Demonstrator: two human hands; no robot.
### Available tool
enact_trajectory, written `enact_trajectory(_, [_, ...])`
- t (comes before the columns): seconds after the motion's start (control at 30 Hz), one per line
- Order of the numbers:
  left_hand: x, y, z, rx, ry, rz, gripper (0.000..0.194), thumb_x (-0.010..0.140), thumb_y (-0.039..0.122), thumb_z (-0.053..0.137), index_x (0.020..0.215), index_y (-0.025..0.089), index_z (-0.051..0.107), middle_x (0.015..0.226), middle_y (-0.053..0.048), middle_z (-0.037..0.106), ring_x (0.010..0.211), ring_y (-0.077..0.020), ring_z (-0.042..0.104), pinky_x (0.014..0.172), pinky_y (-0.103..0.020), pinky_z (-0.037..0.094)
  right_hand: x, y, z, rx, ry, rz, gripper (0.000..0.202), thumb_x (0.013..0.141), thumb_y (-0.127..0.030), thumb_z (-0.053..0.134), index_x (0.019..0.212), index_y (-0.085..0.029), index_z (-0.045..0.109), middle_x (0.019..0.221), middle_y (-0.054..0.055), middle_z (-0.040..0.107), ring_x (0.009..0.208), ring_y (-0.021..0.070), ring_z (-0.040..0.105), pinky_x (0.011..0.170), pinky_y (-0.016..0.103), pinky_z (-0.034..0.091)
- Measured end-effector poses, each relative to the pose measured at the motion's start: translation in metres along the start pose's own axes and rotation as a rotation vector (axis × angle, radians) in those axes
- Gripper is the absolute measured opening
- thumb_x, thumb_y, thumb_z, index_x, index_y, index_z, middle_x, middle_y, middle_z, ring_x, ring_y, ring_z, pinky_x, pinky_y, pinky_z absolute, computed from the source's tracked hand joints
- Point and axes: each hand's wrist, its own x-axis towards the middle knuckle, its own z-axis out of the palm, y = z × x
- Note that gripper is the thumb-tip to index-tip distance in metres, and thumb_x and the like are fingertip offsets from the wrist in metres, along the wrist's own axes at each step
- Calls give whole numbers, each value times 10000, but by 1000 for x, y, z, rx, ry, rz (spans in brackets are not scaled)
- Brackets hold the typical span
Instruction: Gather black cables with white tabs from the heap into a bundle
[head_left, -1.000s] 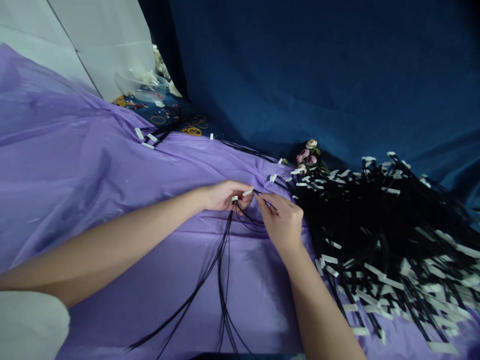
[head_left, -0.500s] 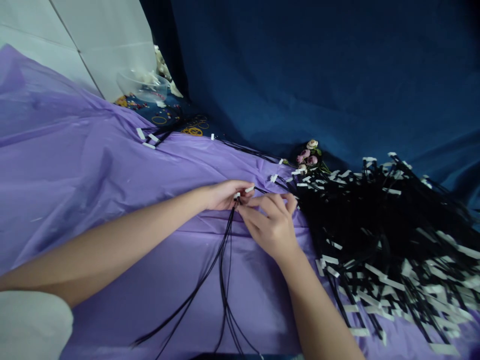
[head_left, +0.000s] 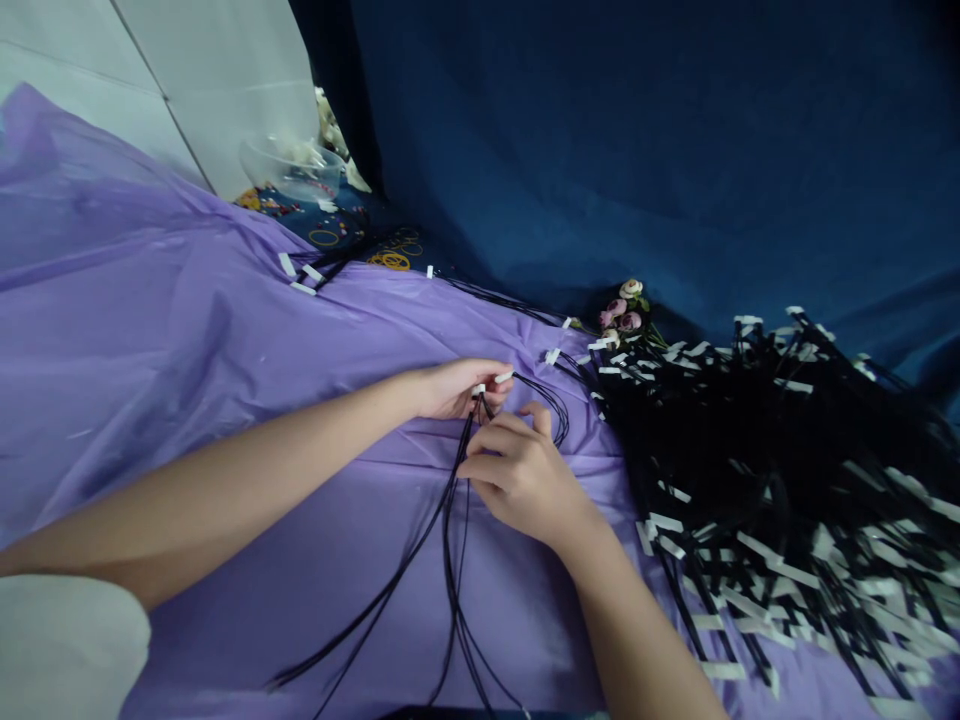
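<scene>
A wrinkled purple sheet (head_left: 247,410) is spread out. Behind it, dark blue fabric (head_left: 600,150) is draped; beyond the sheet's far left part, pale panels (head_left: 232,70) are divided by a dark seam (head_left: 166,98).

Overall light: dim, cool, diffuse; brightest toward upper left.
White panels (head_left: 232,90): palest area, flat grey-white, low glare.
Blue curtain (head_left: 600,150): deep tone, sinking to near black at upper right corner.
Purple cloth (head_left: 150,420): faint sheen on folds at left; soft-edged shadow beside right forearm (head_left: 637,610), lower centre.
Hands (head_left: 529,475): moderately lit, finger detail soft.
Held strands (head_left: 448,510): thin, dark, traceable against purple.
Black heap (head_left: 720,420): right side, detail mostly lost.
White tags (head_left: 795,570): smeared, lower right.
Frame edges: wide-angle stretch, softer than centre.
</scene>
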Motion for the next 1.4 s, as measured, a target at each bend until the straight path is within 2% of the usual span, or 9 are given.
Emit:
enact_trajectory(0.13, [2, -1, -3, -21, -6, 1, 320, 879, 368, 452, 637, 164, 411, 553, 45, 328, 463, -74, 319, 475, -190, 358, 4, 5, -10, 412, 68, 112, 148, 781, -89, 643, 792, -217, 716, 808, -18, 676, 806, 134, 590, 884, 381, 316])
enact_trajectory(0.27, [3, -2, -5, -56, 18, -20, 294, 868, 366, 470, 660, 160, 452, 553, 43, 352, 475, -90, 402, 499, -213, 409, 6, 14, -20, 892, 232, 344, 108, 712, -123, 734, 787, -198, 750, 790, 18, 693, 753, 135, 618, 744, 287, 448])
enact_trajectory(0.5, [5, -3, -4, -69, 50, -7, 288, 874, 346, 480, 658, 159, 439, 557, 45, 377, 458, -86, 410, 502, -234, 461, 8, 30, -19, 1271, 727, 676, 139, 712, -280, 785, 765, -193, 691, 767, -24, 664, 617, 94, 624, 663, 280, 540])
enact_trajectory(0.73, [5, -3, -5, -64, 41, 4, 317, 890, 330, 458, 629, 152, 437, 574, 33, 399, 439, -81, 415, 491, -245, 484, 5, 36, -37, 1525, 1235, 714, 298, 681, -420, 800, 857, -248, 633, 736, -124, 633, 685, 23, 626, 798, 228, 556])
enact_trajectory(0.83, [5, -3, -6, -69, 35, -9, 307, 879, 314, 469, 624, 147, 438, 581, 31, 405, 420, -62, 373, 477, -224, 459, 1, 32, -49, 1600, 1326, 684, 327, 655, -397, 818, 894, -282, 627, 671, -161, 599, 569, 2, 573, 661, 176, 538])
enact_trajectory(0.93, [6, -3, -7, -68, 35, -25, 308, 876, 332, 482, 634, 150, 430, 587, 34, 399, 412, -53, 345, 456, -210, 429, 0, 26, -55, 1599, 1288, 713, 352, 644, -367, 828, 922, -294, 625, 624, -157, 569, 451, 18, 482, 443, 161, 428])
enact_trajectory(1.0, [6, -4, -8, -66, 43, -29, 311, 873, 373, 505, 662, 154, 440, 593, 34, 389, 439, -67, 382, 460, -208, 426, 1, 23, -53, 1460, 1183, 770, 299, 669, -372, 808, 880, -253, 632, 564, -127, 518, 395, 30, 395, 373, 169, 331])
enact_trajectory(1.17, [3, -4, -4, -60, 3, 46, 359, 867, 493, 532, 735, 170, 447, 601, 52, 332, 467, -59, 305, 472, -182, 413, 4, 19, -37, 938, 861, 849, 268, 715, -395, 745, 682, -166, 611, 449, -93, 306, 399, 40, 240, 385, 202, 219])
enact_trajectory(1.4, [-1, -4, 0, 45, -63, 146, 398, 906, 565, 418, 773, 190, 407, 622, 53, 304, 502, -71, 290, 511, -192, 448, 7, 19, -32, 783, 654, 926, 248, 663, -315, 743, 571, -134, 600, 458, -56, 381, 423, 52, 301, 411, 221, 218])
